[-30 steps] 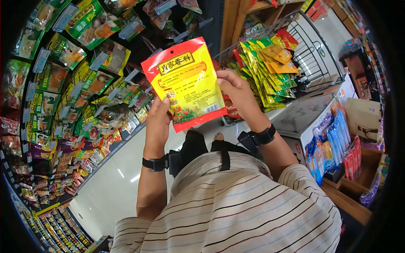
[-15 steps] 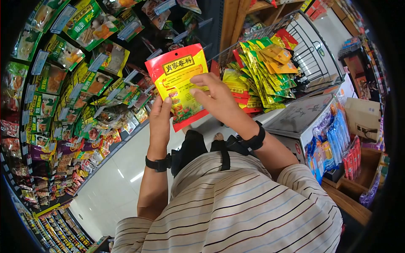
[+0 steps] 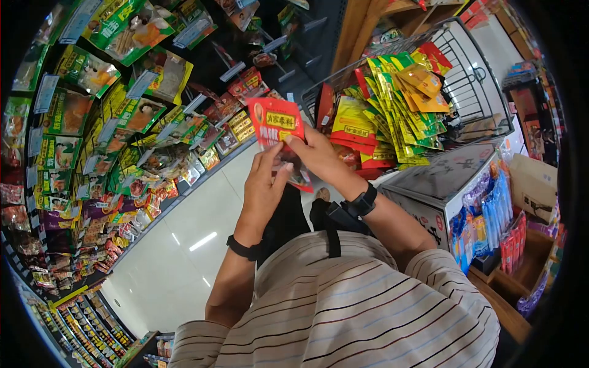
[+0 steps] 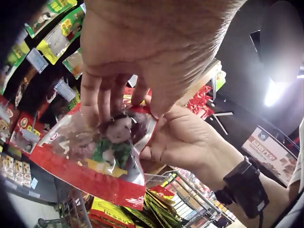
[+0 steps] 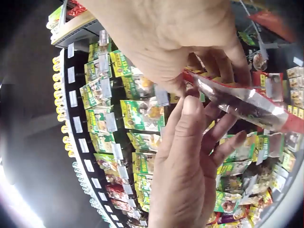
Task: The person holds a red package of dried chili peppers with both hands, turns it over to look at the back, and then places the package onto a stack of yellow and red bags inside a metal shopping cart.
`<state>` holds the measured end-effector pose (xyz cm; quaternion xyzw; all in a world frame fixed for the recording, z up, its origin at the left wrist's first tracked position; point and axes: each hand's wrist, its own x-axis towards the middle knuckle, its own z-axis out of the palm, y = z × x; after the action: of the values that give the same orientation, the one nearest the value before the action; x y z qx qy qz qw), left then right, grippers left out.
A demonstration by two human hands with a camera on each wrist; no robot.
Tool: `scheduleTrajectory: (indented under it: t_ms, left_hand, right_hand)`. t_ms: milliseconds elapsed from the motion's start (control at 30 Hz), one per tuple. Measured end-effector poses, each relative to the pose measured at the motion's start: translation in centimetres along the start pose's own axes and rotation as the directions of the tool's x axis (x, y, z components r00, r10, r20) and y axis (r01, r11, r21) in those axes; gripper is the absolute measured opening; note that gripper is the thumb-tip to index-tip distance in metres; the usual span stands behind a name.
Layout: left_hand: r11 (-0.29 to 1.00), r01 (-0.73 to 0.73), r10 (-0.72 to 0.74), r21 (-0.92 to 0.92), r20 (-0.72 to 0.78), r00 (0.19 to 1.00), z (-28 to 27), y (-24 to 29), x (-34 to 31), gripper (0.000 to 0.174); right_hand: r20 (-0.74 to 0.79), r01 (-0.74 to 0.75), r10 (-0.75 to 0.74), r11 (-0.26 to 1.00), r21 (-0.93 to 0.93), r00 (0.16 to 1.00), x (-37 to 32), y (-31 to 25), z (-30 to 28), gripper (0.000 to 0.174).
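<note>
A red spice packet (image 3: 276,119) with yellow lettering and a clear window is tilted in front of the body. My right hand (image 3: 325,161) pinches it along one edge, thumb on the near face and fingers behind. My left hand (image 3: 262,190) is close against the packet's window side, its fingers loosely extended over it. In the right wrist view the left thumb (image 5: 183,123) points up beside the right thumb, and the packet (image 5: 242,102) is seen nearly edge-on. The window shows brownish and green patterns in the left wrist view.
To the right stands a wire shopping cart (image 3: 475,76) holding a pile of yellow-green packets (image 3: 392,92). Racks of hanging seasoning packets (image 3: 126,30) line the left. A grey-white cabinet (image 3: 429,178) and a cardboard box (image 3: 534,181) stand at the right.
The packet has turned from its yellow back to its red front. The left hand has let go of its left edge and shifted right; the right hand has taken hold of it.
</note>
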<state>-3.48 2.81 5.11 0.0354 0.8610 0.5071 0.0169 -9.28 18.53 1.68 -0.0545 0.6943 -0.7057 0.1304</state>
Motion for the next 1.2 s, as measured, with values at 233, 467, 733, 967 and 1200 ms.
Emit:
scheduleTrajectory:
  t_ms: [233, 467, 733, 967, 1200]
  left_hand:
    - [0.882, 0.354, -0.401, -0.312, -0.101, 0.91, -2.1, -10.3, 3.4, 0.048]
    - [0.621, 0.662, -0.624, -0.419, 0.247, 0.742, -3.4, -20.1, 8.9, 0.028]
    - [0.525, 0.755, -0.718, -0.392, 0.273, 0.64, -0.3, -29.5, 14.2, 0.033]
    - [0.474, 0.796, -0.779, -0.376, 0.242, 0.579, 2.5, -36.1, 19.5, 0.05]
    - [0.441, 0.789, -0.786, -0.427, 0.241, 0.57, 3.2, -41.2, 23.3, 0.047]
  right_hand:
    - [0.041, -0.24, 0.237, 0.965, 0.108, 0.971, 1.9, 5.4, 1.6, 0.032]
    - [0.037, -0.514, 0.518, 0.835, 0.197, 0.855, 7.2, 13.2, 2.0, 0.029]
    - [-0.323, -0.417, 0.429, 0.902, 0.111, 0.844, 15.0, 25.8, 4.2, 0.027]
    - [-0.47, -0.607, 0.484, 0.781, -0.151, 0.739, 21.7, 31.3, 5.0, 0.03]
    - [-0.497, -0.685, 0.523, 0.692, -0.228, 0.693, 27.1, 33.6, 4.8, 0.04]
